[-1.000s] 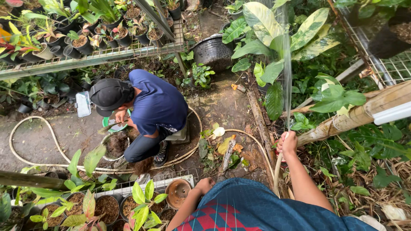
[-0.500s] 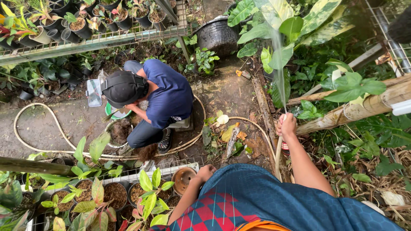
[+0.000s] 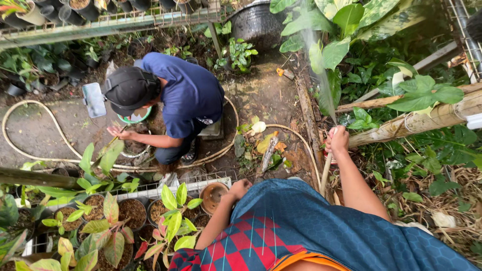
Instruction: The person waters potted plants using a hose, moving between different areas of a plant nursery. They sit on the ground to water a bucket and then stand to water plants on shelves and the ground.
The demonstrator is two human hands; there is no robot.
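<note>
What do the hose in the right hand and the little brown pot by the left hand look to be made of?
The hose in the right hand looks like pale, flexible rubber or plastic: it curves across the ground. The pot by the left hand seems matte brown, terracotta or plastic; I cannot tell which.

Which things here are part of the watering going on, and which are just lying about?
In use:
right hand
hose
water spray
big-leaved plants

Lying about:
empty clay pot by left hand
black tub
fallen leaves
</note>
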